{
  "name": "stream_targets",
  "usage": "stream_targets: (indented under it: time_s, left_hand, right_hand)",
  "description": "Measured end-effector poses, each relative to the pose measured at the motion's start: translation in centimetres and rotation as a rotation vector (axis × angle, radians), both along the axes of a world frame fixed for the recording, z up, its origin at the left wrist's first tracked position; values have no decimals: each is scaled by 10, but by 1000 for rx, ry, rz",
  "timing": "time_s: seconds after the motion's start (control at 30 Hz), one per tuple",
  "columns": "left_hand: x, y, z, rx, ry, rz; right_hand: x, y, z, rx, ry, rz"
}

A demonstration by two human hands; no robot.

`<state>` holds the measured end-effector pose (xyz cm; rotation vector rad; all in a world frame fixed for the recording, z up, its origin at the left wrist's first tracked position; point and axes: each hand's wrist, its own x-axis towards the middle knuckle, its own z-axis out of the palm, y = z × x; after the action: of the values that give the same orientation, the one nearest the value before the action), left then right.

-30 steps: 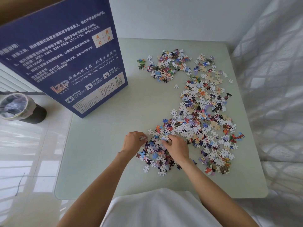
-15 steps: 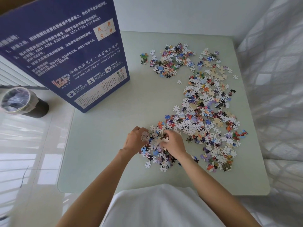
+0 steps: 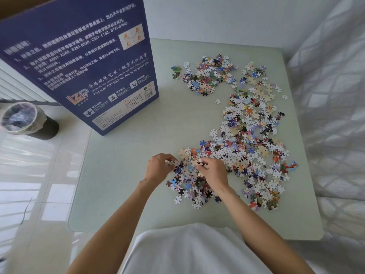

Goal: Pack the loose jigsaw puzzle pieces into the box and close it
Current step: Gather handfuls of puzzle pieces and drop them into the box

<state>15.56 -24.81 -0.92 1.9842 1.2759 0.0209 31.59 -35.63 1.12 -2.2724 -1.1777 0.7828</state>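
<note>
Loose jigsaw puzzle pieces [image 3: 246, 139] lie scattered in a long band down the right half of the pale green table [image 3: 126, 175], with a separate cluster [image 3: 209, 76] at the far end. The tall dark blue puzzle box [image 3: 83, 62] stands upright at the table's far left corner, its printed back facing me. My left hand [image 3: 158, 168] and my right hand [image 3: 214, 172] are curled over the near end of the pile, each gripping a small bunch of pieces, facing each other a little apart.
A black waste bin [image 3: 25, 121] with a plastic liner stands on the tiled floor to the left. A white patterned curtain [image 3: 331, 107] hangs along the table's right edge. A white wall runs behind the table.
Both hands have drawn pieces together at the near end of the pile and curled tighter around them. The camera view shifted slightly.
</note>
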Motion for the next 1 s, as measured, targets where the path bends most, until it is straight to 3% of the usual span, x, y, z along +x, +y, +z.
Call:
stream_targets:
  time_s: [0.13,0.27,0.4,0.57,0.67,0.8,0.87,1.0]
  left_hand:
    - [-11,13,36,96,-113,-49]
    - [-19,46,110,282,-274,-50]
    - [-29,92,202,550,-402,-11]
    - [-44,156,295,850,-431,164]
    - [-51,190,318,946,-336,238]
    - [-57,215,314,895,-37,171]
    - [-61,218,307,853,88,150]
    - [-65,217,303,803,112,165]
  right_hand:
    - [10,8,28,25,-39,138]
    - [20,44,84,120,48,220]
    - [29,97,158,345,148,297]
    - [27,179,244,633,78,378]
    - [18,230,278,784,-19,420]
    - [-2,289,302,935,-265,579]
    - [-12,313,307,926,-437,760]
    - [-31,341,304,776,-682,1023]
